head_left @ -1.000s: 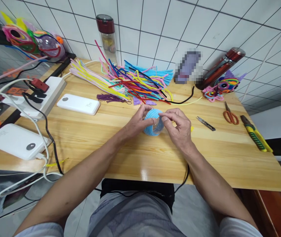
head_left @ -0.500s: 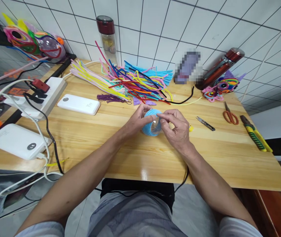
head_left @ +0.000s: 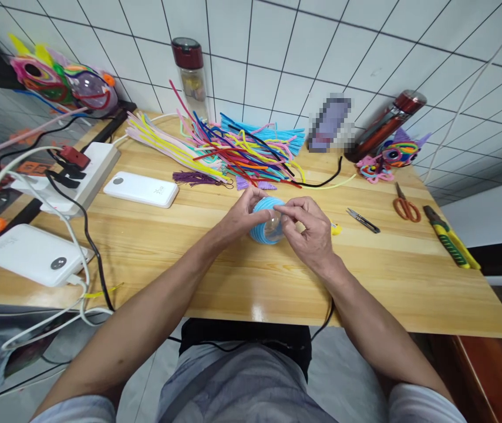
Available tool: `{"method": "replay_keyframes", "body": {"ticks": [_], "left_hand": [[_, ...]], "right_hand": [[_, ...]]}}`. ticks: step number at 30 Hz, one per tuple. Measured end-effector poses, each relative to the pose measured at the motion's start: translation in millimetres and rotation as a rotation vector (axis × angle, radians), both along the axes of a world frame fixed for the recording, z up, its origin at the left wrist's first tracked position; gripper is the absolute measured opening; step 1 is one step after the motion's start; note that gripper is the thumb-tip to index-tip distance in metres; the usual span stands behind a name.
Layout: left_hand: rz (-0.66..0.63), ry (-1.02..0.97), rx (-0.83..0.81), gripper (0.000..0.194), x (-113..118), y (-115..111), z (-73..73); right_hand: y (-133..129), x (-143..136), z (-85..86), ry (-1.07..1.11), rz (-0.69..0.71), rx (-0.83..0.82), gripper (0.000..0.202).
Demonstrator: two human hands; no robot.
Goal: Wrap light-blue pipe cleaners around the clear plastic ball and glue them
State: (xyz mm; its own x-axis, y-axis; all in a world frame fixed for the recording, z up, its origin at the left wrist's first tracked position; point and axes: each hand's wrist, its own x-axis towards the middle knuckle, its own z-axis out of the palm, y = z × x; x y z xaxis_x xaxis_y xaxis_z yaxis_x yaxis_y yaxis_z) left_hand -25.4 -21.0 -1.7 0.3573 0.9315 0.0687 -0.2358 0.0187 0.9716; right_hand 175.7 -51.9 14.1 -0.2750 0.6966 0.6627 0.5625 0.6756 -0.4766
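A clear rounded plastic piece wound with light blue pipe cleaner [head_left: 265, 234] is held just above the table [head_left: 233, 282]. My left hand [head_left: 247, 212] grips its left side, thumb over the front and fingers behind. At its right edge my right hand [head_left: 309, 230] is closed in a pinch, with the fingertips touching the blue windings. The fingers hide what lies between them. Behind both hands spreads a heap of coloured pipe cleaners [head_left: 242, 150], with a blue bundle [head_left: 292, 140] at its back. A purple tassel [head_left: 200, 178] lies in front of the heap.
To the right lie thread snips [head_left: 364, 220], orange-handled scissors [head_left: 406, 210] and green-yellow pliers [head_left: 451, 238]. A red flask [head_left: 385, 126] and a glass bottle [head_left: 192, 76] stand at the wall. On the left are power banks [head_left: 140, 189], a power strip [head_left: 90, 176] and cables.
The view has shifted slightly. Both hands stay on the blue-wound piece, and my right fingertips have shifted a little along its upper edge.
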Motion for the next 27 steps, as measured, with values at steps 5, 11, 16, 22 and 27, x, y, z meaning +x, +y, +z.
{"method": "replay_keyframes", "body": {"ticks": [5,11,16,22,27], "left_hand": [[0.016,0.035,-0.050,0.047,0,-3,4.1],[-0.002,0.088,-0.097,0.063,-3,-8,8.5],[-0.094,0.141,-0.042,0.047,-10,-12,19.9],[-0.111,0.184,-0.023,0.053,-12,-15,18.3],[-0.052,0.210,0.001,0.068,-4,-18,7.1]], "right_hand": [[-1,-1,0.0,0.006,-0.018,-0.008,0.030],[-2,-3,4.3,0.033,-0.006,-0.046,0.026],[-3,0,14.3,-0.001,0.034,-0.091,0.026],[-17,6,19.1,-0.079,0.052,-0.113,0.030],[-28,9,9.8,-0.022,0.029,-0.076,0.027]]}}
